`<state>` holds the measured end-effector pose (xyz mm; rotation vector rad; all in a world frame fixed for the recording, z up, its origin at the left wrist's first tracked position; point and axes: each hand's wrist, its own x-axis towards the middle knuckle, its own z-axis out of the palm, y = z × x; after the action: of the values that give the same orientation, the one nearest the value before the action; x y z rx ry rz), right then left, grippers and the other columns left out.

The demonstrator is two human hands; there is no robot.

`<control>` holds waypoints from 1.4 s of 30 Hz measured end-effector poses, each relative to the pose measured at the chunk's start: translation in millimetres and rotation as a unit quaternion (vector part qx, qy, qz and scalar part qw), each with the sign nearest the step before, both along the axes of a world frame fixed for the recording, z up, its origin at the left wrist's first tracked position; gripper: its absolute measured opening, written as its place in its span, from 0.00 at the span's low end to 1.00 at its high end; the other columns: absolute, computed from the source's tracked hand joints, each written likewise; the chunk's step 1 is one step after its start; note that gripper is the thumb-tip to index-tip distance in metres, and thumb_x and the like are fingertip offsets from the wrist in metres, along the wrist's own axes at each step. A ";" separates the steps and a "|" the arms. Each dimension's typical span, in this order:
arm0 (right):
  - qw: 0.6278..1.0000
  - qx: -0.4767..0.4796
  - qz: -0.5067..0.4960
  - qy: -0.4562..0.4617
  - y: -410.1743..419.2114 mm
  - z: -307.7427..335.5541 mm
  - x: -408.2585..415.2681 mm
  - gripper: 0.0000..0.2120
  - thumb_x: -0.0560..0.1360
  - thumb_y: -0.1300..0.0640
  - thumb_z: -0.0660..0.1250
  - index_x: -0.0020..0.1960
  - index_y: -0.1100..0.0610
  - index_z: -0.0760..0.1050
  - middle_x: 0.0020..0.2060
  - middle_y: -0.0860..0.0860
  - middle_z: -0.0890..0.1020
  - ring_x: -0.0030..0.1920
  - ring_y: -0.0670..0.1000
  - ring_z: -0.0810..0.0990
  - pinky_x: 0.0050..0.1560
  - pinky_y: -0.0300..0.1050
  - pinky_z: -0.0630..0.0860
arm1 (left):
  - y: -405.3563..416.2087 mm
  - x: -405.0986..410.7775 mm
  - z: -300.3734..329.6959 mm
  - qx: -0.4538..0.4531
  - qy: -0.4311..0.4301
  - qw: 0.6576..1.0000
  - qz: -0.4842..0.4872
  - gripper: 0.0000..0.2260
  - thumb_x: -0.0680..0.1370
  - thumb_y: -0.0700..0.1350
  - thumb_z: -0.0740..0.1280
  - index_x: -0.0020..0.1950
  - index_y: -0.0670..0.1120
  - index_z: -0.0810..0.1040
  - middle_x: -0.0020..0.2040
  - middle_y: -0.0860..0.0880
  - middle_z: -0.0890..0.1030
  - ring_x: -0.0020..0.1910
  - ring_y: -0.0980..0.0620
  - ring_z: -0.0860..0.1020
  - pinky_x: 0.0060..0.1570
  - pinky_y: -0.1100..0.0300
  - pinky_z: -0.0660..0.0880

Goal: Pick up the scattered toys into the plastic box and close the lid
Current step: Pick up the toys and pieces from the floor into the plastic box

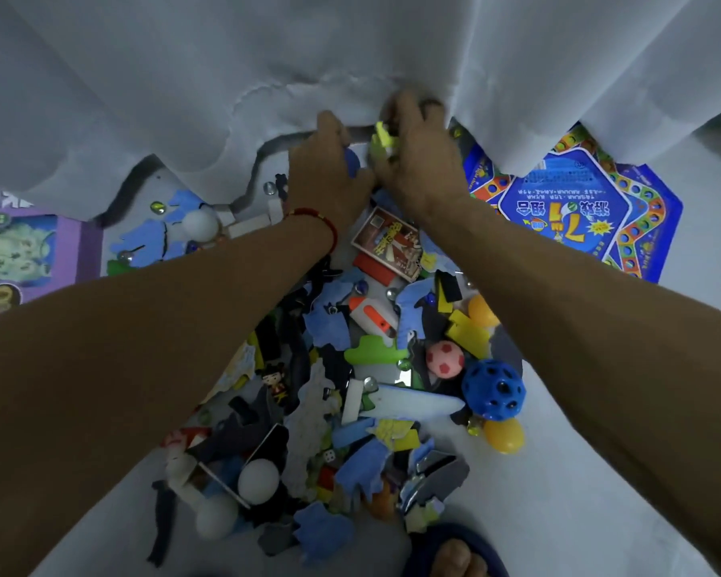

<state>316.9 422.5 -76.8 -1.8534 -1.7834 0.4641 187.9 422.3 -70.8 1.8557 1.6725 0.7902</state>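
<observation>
At the floor's far edge, beneath the white curtain (350, 68), the left hand (329, 168) grips a blue toy (352, 162); the right hand (417, 160) grips yellow-green foam pieces (381, 141). Scattered toys (350, 368) cover the floor nearer.

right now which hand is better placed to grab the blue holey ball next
Right. The blue holey ball lies beside the right forearm, across the toy pile from the left arm. Both hands, right hand and left hand, already grip toys, though.
</observation>
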 end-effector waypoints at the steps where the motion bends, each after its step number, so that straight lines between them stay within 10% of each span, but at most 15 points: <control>1: 0.998 0.003 -0.021 0.063 -7.4 9.8 6.0 0.17 0.72 0.54 0.68 0.59 0.58 0.71 0.52 0.55 0.76 0.47 0.56 0.78 0.45 0.52 0.77 | -7.5 2.8 8.2 -0.038 -0.074 0.995 0.047 0.10 0.68 0.40 0.66 0.47 0.43 0.69 0.35 0.48 0.73 0.33 0.46 0.73 0.31 0.55 0.71; 4: 0.953 -0.105 -0.001 0.284 -42.9 52.6 23.1 0.18 0.73 0.53 0.73 0.59 0.57 0.74 0.45 0.50 0.81 0.42 0.49 0.82 0.37 0.45 0.80 | -24.5 4.1 36.6 -0.306 -0.358 0.877 0.092 0.17 0.71 0.45 0.64 0.56 0.38 0.77 0.48 0.35 0.82 0.42 0.42 0.80 0.44 0.46 0.81; 7: 0.954 -0.152 0.115 0.233 -88.7 84.1 28.0 0.21 0.73 0.48 0.75 0.63 0.50 0.75 0.53 0.46 0.81 0.51 0.46 0.82 0.47 0.49 0.82 | -53.6 -12.1 48.1 -0.470 -0.474 0.743 -0.049 0.23 0.78 0.55 0.65 0.68 0.42 0.74 0.62 0.40 0.79 0.57 0.43 0.79 0.59 0.45 0.75; 14: 0.961 -0.271 0.046 0.013 -222.6 97.8 57.6 0.30 0.73 0.49 0.72 0.72 0.45 0.65 0.62 0.52 0.71 0.54 0.56 0.78 0.52 0.51 0.78 | -157.8 -43.2 68.6 -0.565 -0.322 0.760 -0.010 0.10 0.76 0.47 0.70 0.55 0.45 0.82 0.57 0.42 0.80 0.50 0.45 0.79 0.41 0.58 0.81; 20: 0.907 -0.348 0.063 -0.230 -259.1 81.8 46.9 0.30 0.75 0.47 0.70 0.73 0.48 0.62 0.58 0.58 0.73 0.52 0.63 0.78 0.47 0.54 0.79 | -228.1 -96.1 142.4 -0.512 -0.385 0.756 0.136 0.12 0.75 0.49 0.71 0.55 0.45 0.82 0.63 0.44 0.78 0.53 0.41 0.79 0.44 0.52 0.81; 26: 0.920 -0.384 0.045 0.065 -242.0 218.1 -2.2 0.28 0.67 0.41 0.77 0.63 0.46 0.70 0.50 0.57 0.82 0.41 0.60 0.83 0.36 0.49 0.80 | -319.6 -182.1 241.3 -0.360 -0.522 0.724 0.269 0.11 0.78 0.51 0.67 0.40 0.46 0.80 0.31 0.47 0.79 0.29 0.50 0.77 0.36 0.55 0.77; 29: 0.874 -0.442 0.155 0.128 -233.5 294.6 -63.2 0.31 0.59 0.38 0.81 0.59 0.43 0.78 0.43 0.56 0.85 0.32 0.56 0.82 0.32 0.47 0.80 | -380.6 -244.3 272.9 -0.270 -0.574 0.693 0.342 0.12 0.78 0.50 0.68 0.37 0.46 0.78 0.32 0.49 0.76 0.29 0.52 0.74 0.40 0.55 0.76; 36: 0.762 -0.504 0.378 0.148 -283.2 386.7 -290.0 0.16 0.78 0.55 0.69 0.65 0.49 0.75 0.55 0.60 0.80 0.34 0.52 0.81 0.31 0.43 0.78 | -516.3 -358.2 300.1 -0.142 -0.605 0.592 0.512 0.12 0.74 0.48 0.74 0.53 0.44 0.80 0.48 0.43 0.82 0.43 0.48 0.80 0.44 0.54 0.78; 39: 0.752 -0.505 0.408 0.113 -332.2 377.3 -375.5 0.17 0.80 0.53 0.67 0.67 0.57 0.72 0.54 0.59 0.78 0.38 0.53 0.81 0.35 0.44 0.82 | -551.0 -376.2 307.1 -0.118 -0.626 0.555 0.535 0.19 0.66 0.46 0.78 0.52 0.44 0.77 0.53 0.42 0.80 0.48 0.47 0.79 0.47 0.55 0.79; 42: 0.767 -0.509 0.377 0.105 -367.4 366.5 -418.7 0.23 0.79 0.52 0.67 0.68 0.63 0.67 0.57 0.62 0.74 0.45 0.58 0.82 0.40 0.49 0.84 | -570.1 -387.3 309.2 -0.076 -0.619 0.513 0.590 0.05 0.79 0.45 0.65 0.50 0.47 0.70 0.52 0.44 0.72 0.47 0.43 0.75 0.39 0.47 0.79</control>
<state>-101.9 55.0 289.8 -1.3558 -2.2474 2.2068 -199.5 -147.7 238.3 -0.5406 1.4782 1.7206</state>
